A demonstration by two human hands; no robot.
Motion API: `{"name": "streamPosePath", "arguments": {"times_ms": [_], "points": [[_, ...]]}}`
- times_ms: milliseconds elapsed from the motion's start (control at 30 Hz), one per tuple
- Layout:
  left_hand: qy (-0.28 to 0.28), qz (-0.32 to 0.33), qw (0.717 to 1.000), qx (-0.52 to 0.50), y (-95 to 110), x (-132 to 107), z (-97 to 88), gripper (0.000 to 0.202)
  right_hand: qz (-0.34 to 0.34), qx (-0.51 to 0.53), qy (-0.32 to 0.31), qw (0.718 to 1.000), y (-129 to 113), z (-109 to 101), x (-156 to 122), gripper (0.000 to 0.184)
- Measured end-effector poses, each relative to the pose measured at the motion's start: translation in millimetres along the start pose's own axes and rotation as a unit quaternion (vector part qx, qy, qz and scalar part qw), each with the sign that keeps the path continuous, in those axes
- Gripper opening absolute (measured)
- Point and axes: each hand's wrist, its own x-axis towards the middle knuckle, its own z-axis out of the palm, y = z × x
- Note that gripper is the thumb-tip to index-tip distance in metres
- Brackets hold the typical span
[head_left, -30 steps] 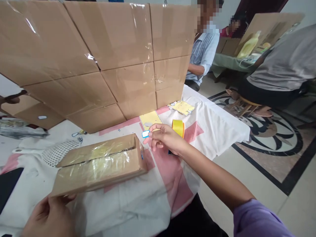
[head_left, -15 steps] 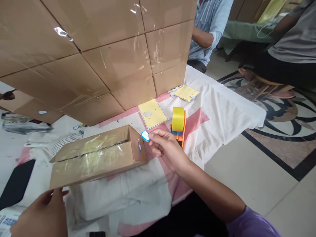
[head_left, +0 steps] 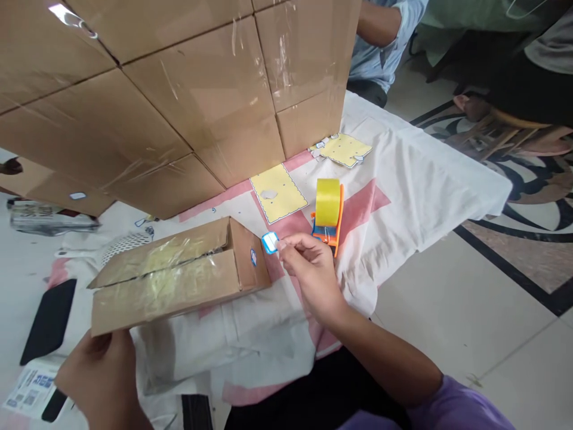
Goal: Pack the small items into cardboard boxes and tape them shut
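A small white sticker with a blue border (head_left: 270,242) is pinched between the thumb and fingers of my right hand (head_left: 311,269). Just left of it lies a taped cardboard box (head_left: 170,286), whose right end bears a small blue-edged sticker (head_left: 253,257). My left hand (head_left: 105,364) grips the box at its near left corner; its fingertips are partly hidden beneath the box. Behind my right hand stands an orange tape dispenser (head_left: 339,224) carrying a wide yellow tape roll (head_left: 328,202).
Stacked cardboard boxes (head_left: 201,95) wall off the back of the cloth-covered table (head_left: 416,173). Two yellow sheets (head_left: 280,192) lie before them. At left are a black phone-like slab (head_left: 49,322), a white mesh item (head_left: 128,243) and a printed packet (head_left: 31,388). Another person's arm (head_left: 379,24) shows behind.
The sticker has turned to show more of its face, still in my right hand. My left hand keeps its place at the box's corner. The whole view has shifted slightly.
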Motion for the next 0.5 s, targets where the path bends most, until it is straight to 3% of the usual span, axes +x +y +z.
{"name": "streamPosePath", "arguments": {"times_ms": [100,300,400,500], "points": [[-0.01,-0.014,1.0,0.006,2,-2,2.1,0.042,-0.003,-0.011,0.03,0.999,7,-6,1,0.014],[-0.079,-0.022,0.992,0.092,-1,1,5.4,0.045,0.025,-0.014,0.029,0.999,14,-12,5,0.018],[-0.079,-0.032,0.995,0.054,2,-1,8.4,0.036,0.046,-0.017,0.013,0.999,9,-5,15,0.021],[-0.071,-0.02,0.997,0.031,5,-7,16.1,0.029,0.078,0.019,0.026,0.996,7,14,45,0.017]]}}
